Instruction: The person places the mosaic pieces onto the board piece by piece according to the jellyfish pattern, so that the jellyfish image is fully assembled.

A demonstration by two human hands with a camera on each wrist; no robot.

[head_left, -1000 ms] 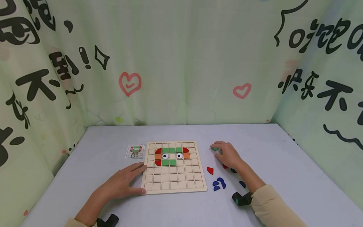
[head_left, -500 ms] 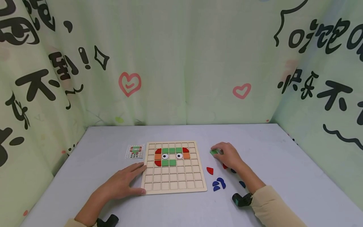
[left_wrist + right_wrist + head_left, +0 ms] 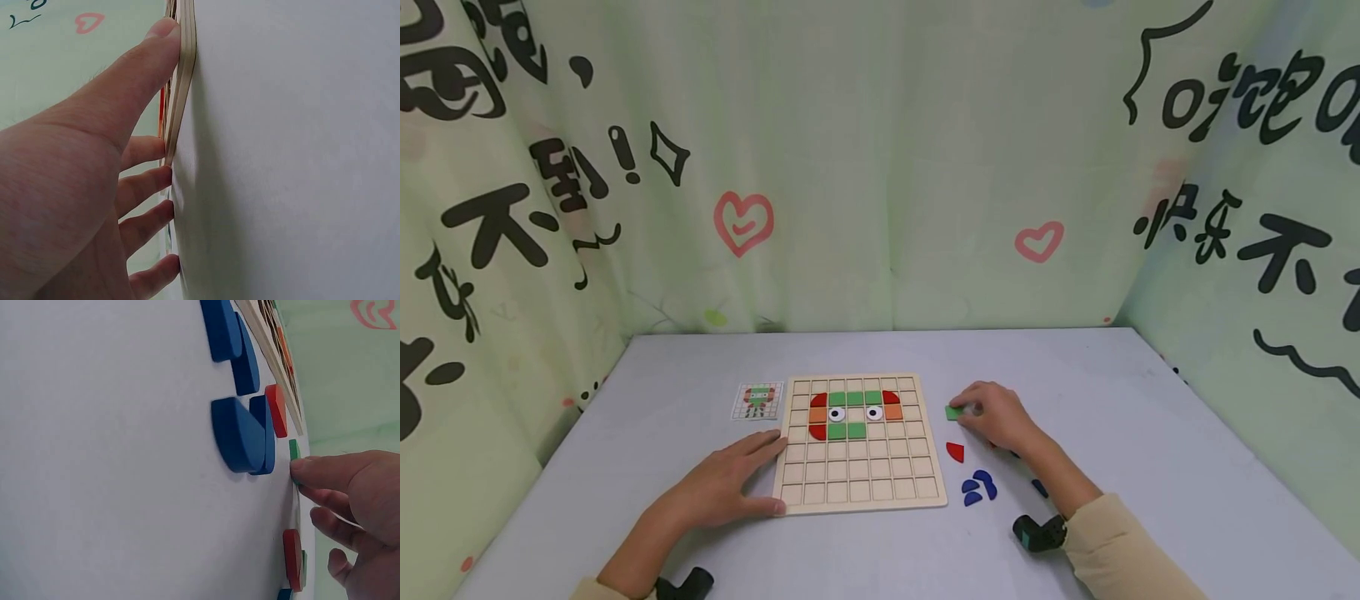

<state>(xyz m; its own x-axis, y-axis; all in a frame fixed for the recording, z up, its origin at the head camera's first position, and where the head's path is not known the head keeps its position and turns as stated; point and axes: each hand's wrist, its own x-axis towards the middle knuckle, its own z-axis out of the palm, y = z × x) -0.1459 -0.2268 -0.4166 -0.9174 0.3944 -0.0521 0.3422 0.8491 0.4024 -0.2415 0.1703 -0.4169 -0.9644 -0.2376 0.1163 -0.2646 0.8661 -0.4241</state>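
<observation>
Because fingers partly cover the green block (image 3: pixel 953 413), its long axis cannot be told; its uncovered end points toward the wooden grid board (image 3: pixel 880 489), just to its right. The right hand (image 3: pixel 998 415) pinches it between thumb and fingers. The left hand (image 3: pixel 733 479), fingers spread, touches the board's left edge.

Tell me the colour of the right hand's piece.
Green. The piece shows best in the head view.
</observation>
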